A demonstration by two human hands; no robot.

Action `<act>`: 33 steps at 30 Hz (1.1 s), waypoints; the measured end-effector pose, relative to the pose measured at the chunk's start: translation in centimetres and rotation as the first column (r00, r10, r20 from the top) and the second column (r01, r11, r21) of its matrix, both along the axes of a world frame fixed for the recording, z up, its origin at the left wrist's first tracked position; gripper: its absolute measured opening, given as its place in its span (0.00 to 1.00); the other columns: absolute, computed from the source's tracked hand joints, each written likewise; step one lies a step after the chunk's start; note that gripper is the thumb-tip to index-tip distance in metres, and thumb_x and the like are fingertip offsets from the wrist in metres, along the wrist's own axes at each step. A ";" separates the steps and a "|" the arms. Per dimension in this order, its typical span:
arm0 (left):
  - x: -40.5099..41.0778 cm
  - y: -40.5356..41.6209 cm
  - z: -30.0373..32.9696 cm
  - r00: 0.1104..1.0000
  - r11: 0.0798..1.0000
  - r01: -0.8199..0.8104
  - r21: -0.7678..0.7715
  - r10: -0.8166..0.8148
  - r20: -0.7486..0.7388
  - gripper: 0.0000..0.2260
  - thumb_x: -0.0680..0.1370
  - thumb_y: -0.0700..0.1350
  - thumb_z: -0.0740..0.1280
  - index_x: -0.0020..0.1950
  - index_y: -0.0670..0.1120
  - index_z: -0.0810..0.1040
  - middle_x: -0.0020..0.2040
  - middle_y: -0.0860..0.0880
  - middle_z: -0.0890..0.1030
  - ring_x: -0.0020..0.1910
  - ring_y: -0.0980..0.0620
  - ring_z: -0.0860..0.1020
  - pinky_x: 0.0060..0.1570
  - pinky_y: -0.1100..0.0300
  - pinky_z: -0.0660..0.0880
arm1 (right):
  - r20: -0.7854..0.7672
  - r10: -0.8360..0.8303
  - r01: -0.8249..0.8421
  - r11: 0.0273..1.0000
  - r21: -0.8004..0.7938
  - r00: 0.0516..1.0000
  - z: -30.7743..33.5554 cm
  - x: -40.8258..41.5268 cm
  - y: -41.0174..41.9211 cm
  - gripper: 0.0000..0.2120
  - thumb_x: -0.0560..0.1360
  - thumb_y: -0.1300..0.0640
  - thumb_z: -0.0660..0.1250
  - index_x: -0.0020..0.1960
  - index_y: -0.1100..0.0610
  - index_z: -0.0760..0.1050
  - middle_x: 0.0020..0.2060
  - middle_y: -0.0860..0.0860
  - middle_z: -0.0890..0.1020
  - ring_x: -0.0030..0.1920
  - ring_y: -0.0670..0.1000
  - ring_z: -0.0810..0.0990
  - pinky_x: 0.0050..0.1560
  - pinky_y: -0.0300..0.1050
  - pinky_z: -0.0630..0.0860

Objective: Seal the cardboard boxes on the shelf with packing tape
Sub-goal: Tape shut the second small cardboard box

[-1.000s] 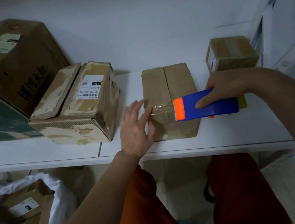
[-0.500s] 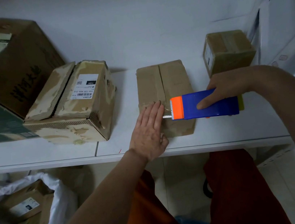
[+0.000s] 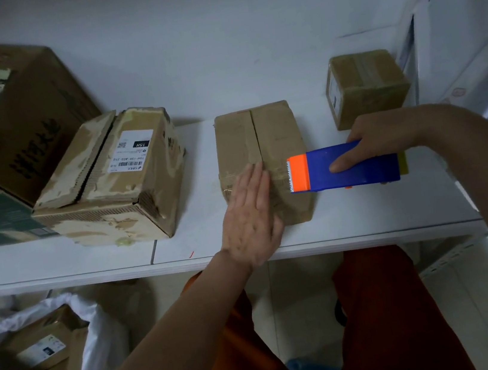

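Taping across the middle box (image 3: 261, 163) on the shelf (image 3: 367, 224) is judged the step in hand. The left hand (image 3: 250, 215) is laid flat, fingers straight, on the strip near the box's near end. The tape dispenser (image 3: 344, 169) is gripped by the right hand (image 3: 386, 136), just right of the box. Next, cutting the tape at the blade is likely called for.

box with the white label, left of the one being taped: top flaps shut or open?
Open. On the labelled box a dark gap runs between the two top flaps, and the left flap sits raised and tilted. No tape bridges that gap.
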State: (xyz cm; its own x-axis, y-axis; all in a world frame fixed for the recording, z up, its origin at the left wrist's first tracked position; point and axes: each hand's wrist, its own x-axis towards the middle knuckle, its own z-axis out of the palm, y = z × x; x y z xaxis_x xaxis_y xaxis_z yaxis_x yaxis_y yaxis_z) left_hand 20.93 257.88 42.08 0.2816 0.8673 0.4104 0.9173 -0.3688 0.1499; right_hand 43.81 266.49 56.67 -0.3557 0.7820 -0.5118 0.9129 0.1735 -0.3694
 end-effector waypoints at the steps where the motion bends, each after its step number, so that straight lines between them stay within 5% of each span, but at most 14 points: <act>1: 0.6 0.3 0.0 0.999 0.999 0.041 0.002 -0.041 -0.018 0.32 0.71 0.46 0.60 0.73 0.33 0.63 0.74 0.36 0.63 0.76 0.40 0.59 0.75 0.46 0.55 | -0.002 0.004 -0.004 1.000 0.005 1.000 -0.1 0.1 0.0 0.21 0.68 0.37 0.68 0.36 0.56 0.78 0.22 0.46 0.79 0.26 0.46 0.77 0.33 0.38 0.70; 7: 1.4 0.9 -1.0 0.973 0.996 -0.065 -0.054 0.052 -0.223 0.39 0.70 0.52 0.61 0.77 0.36 0.57 0.77 0.38 0.58 0.76 0.42 0.57 0.76 0.48 0.52 | -0.006 0.003 -0.003 0.999 0.036 1.000 -1.0 0.0 0.3 0.24 0.69 0.35 0.65 0.33 0.57 0.73 0.27 0.49 0.75 0.27 0.47 0.72 0.32 0.38 0.65; 14: 1.1 1.3 -1.3 0.955 0.994 -0.100 -0.047 0.083 -0.286 0.43 0.66 0.54 0.65 0.77 0.37 0.56 0.77 0.38 0.58 0.76 0.42 0.56 0.76 0.49 0.49 | 0.071 -0.077 0.076 0.997 0.012 0.995 0.9 4.1 0.8 0.34 0.59 0.31 0.66 0.41 0.63 0.81 0.32 0.55 0.81 0.30 0.51 0.76 0.35 0.41 0.68; 20: 2.0 1.3 -1.4 0.930 0.983 -0.177 -0.056 0.149 -0.337 0.44 0.69 0.59 0.62 0.77 0.37 0.51 0.77 0.37 0.56 0.77 0.40 0.54 0.75 0.45 0.50 | 0.045 -0.080 0.075 0.990 0.117 0.996 -0.9 5.2 0.9 0.25 0.69 0.37 0.68 0.30 0.58 0.71 0.26 0.51 0.73 0.26 0.49 0.70 0.30 0.39 0.62; 28: 4.2 1.8 0.2 1.000 0.997 0.000 0.083 0.001 -0.010 0.28 0.76 0.48 0.58 0.72 0.34 0.66 0.73 0.36 0.66 0.74 0.40 0.62 0.73 0.42 0.57 | 0.018 -0.067 0.064 0.987 0.145 0.998 -1.6 5.1 1.5 0.27 0.68 0.36 0.68 0.37 0.62 0.77 0.30 0.54 0.76 0.28 0.50 0.72 0.32 0.40 0.64; 31: 5.4 4.1 1.6 0.998 0.994 0.052 0.098 -0.050 -0.027 0.22 0.81 0.46 0.54 0.72 0.36 0.68 0.72 0.40 0.68 0.74 0.43 0.64 0.74 0.47 0.58 | 0.018 -0.055 0.051 0.987 0.152 0.998 -1.6 5.1 1.6 0.26 0.69 0.36 0.68 0.34 0.61 0.74 0.29 0.53 0.74 0.27 0.49 0.70 0.31 0.39 0.63; 33: 5.7 5.9 2.7 0.986 1.000 -0.003 -0.007 0.001 -0.169 0.24 0.83 0.50 0.47 0.74 0.40 0.65 0.75 0.43 0.65 0.76 0.45 0.60 0.75 0.51 0.53 | 0.011 -0.057 0.055 0.988 0.142 0.998 -1.7 5.3 1.7 0.26 0.68 0.36 0.68 0.36 0.61 0.76 0.30 0.53 0.76 0.28 0.49 0.72 0.32 0.39 0.65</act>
